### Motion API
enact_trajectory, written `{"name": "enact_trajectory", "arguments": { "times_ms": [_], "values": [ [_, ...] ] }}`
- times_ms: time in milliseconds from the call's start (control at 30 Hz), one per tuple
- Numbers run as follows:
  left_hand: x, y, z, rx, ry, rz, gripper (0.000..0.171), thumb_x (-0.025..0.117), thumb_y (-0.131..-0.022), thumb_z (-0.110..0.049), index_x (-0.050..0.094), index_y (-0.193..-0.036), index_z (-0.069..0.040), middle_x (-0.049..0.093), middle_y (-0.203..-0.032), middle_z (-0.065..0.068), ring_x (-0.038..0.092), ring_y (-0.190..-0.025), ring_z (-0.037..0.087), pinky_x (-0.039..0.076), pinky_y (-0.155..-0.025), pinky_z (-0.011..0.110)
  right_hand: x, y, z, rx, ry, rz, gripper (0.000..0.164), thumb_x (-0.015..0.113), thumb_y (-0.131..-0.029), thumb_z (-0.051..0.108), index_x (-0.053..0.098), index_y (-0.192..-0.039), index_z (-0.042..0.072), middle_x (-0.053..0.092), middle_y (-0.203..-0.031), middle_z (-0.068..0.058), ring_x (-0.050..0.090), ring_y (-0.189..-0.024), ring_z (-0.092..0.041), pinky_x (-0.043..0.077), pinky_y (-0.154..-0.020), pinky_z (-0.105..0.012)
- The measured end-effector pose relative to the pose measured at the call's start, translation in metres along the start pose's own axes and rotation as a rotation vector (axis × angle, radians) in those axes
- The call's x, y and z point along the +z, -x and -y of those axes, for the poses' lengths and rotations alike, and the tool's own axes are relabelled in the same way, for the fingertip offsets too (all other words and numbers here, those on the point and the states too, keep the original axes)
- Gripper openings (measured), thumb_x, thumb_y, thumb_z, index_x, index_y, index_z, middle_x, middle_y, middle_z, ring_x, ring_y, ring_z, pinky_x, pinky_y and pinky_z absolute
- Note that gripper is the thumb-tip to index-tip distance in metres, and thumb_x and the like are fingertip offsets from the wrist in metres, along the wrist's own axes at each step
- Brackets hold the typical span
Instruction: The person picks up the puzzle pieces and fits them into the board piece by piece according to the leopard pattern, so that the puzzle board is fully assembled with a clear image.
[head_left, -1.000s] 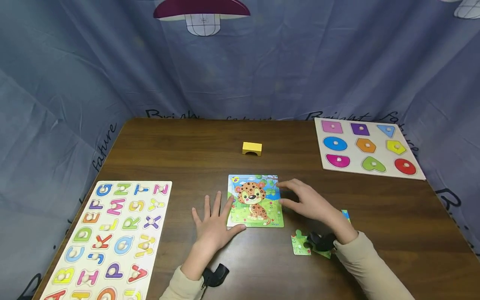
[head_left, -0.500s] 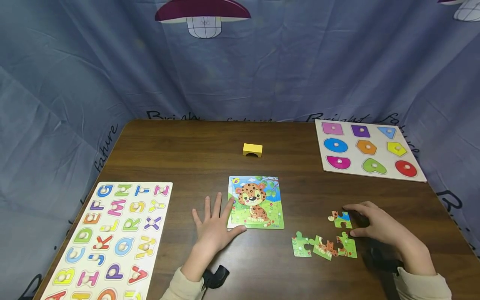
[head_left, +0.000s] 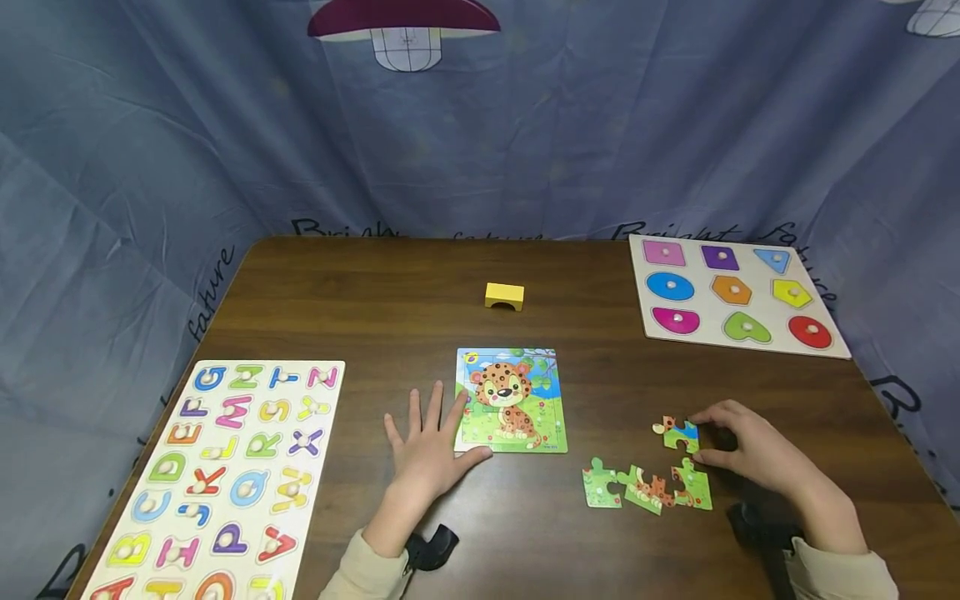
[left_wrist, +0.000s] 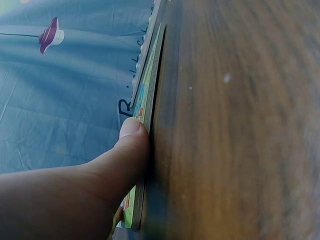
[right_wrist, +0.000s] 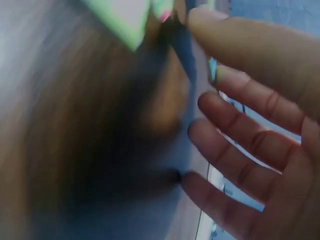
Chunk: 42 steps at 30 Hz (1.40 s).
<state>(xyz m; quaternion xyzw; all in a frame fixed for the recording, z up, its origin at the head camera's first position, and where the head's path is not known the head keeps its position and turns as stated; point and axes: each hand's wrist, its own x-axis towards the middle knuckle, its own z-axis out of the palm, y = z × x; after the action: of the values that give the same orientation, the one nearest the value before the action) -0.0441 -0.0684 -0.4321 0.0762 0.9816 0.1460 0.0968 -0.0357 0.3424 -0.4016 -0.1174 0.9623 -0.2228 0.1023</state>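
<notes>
A leopard jigsaw puzzle [head_left: 513, 417] in a square tray lies mid-table. The left hand [head_left: 426, 458] rests with fingers spread at its left edge. In the left wrist view the thumb [left_wrist: 131, 137] presses on the tray's near side. Over to the right, the right hand [head_left: 750, 446] pinches a blue and green puzzle piece [head_left: 686, 435] at its right side between thumb and index finger. Just below lie loose pieces: a green one [head_left: 600, 486], a spotted one [head_left: 647, 492] and another green one [head_left: 697, 487]. The right wrist view is blurred, its other fingers [right_wrist: 235, 155] loosely bent.
A letter board [head_left: 251, 396] with knobbed letters lies at the left. A shape board [head_left: 701, 296] occupies the far right corner. Behind the puzzle stands a yellow arch block [head_left: 504, 297]. Blue curtain [head_left: 525, 150] hangs past the table's far edge.
The right hand has left the puzzle's right edge, moved right to the loose pieces and taken hold of one, which has shifted slightly left. The left hand has stayed in place.
</notes>
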Motion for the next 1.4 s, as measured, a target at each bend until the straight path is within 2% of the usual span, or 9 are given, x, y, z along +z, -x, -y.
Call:
{"name": "enact_trajectory", "arguments": {
  "times_ms": [133,267,367,567,700,967,1400],
  "values": [
    [-0.001,-0.002,0.000,-0.002,0.004,-0.002,0.084,0.049,-0.074,-0.071,0.026,-0.144,-0.029,0.012,-0.150,0.009,0.001,-0.134,0.038,0.000,-0.094,0.068,-0.003,-0.012,0.012,0.012,-0.052,0.030,0.047,0.077,-0.071,0.027,0.059,-0.108,0.005,0.058,-0.095,-0.002,0.053,-0.085,-0.020,0.048,-0.074,-0.039],
    [0.000,-0.001,0.000,-0.010,0.004,0.017,0.085,0.049,-0.074,-0.071,0.025,-0.144,-0.029,0.011,-0.150,0.009,0.001,-0.134,0.038,-0.001,-0.094,0.068,0.000,-0.032,0.031,-0.052,-0.132,0.076,0.046,0.074,-0.075,0.027,0.057,-0.112,0.006,0.058,-0.085,0.006,0.053,-0.078,-0.013,0.049,-0.071,-0.030],
    [0.000,0.000,0.001,-0.006,0.008,0.015,0.085,0.050,-0.074,-0.070,0.026,-0.144,-0.029,0.012,-0.150,0.009,0.001,-0.134,0.039,-0.001,-0.094,0.068,0.004,-0.052,0.050,-0.101,-0.170,0.114,0.046,0.073,-0.076,0.025,0.056,-0.114,0.006,0.059,-0.080,0.010,0.053,-0.073,-0.010,0.049,-0.072,-0.030],
    [0.000,-0.001,0.001,-0.008,0.011,0.013,0.084,0.050,-0.074,-0.070,0.026,-0.144,-0.029,0.012,-0.150,0.009,0.001,-0.134,0.039,-0.001,-0.094,0.068,0.024,-0.092,0.090,-0.205,-0.171,0.166,0.043,0.073,-0.077,0.024,0.057,-0.112,0.005,0.056,-0.071,0.011,0.051,-0.064,-0.008,0.047,-0.065,-0.026],
    [0.000,-0.002,0.001,-0.010,0.009,0.016,0.084,0.051,-0.074,-0.069,0.026,-0.143,-0.029,0.013,-0.150,0.010,0.002,-0.134,0.039,-0.001,-0.094,0.068,0.038,-0.109,0.106,-0.246,-0.122,0.176,0.041,0.072,-0.077,0.022,0.057,-0.110,0.003,0.054,-0.069,0.010,0.047,-0.061,-0.006,0.044,-0.059,-0.024],
    [0.000,-0.003,0.001,-0.001,0.011,0.008,0.084,0.051,-0.074,-0.069,0.027,-0.143,-0.028,0.013,-0.150,0.010,0.002,-0.134,0.039,0.000,-0.094,0.068,0.047,-0.118,0.117,-0.218,-0.046,0.159,0.040,0.075,-0.074,0.019,0.059,-0.107,0.002,0.049,-0.066,0.007,0.043,-0.057,-0.007,0.038,-0.053,-0.025],
    [-0.001,-0.002,0.001,-0.006,0.011,0.020,0.084,0.050,-0.074,-0.070,0.025,-0.144,-0.030,0.012,-0.150,0.008,0.001,-0.134,0.038,-0.001,-0.095,0.067,0.050,-0.115,0.121,-0.212,-0.027,0.147,0.042,0.075,-0.075,0.022,0.060,-0.108,0.001,0.048,-0.064,0.007,0.042,-0.056,-0.007,0.037,-0.053,-0.025]
  ]
}}
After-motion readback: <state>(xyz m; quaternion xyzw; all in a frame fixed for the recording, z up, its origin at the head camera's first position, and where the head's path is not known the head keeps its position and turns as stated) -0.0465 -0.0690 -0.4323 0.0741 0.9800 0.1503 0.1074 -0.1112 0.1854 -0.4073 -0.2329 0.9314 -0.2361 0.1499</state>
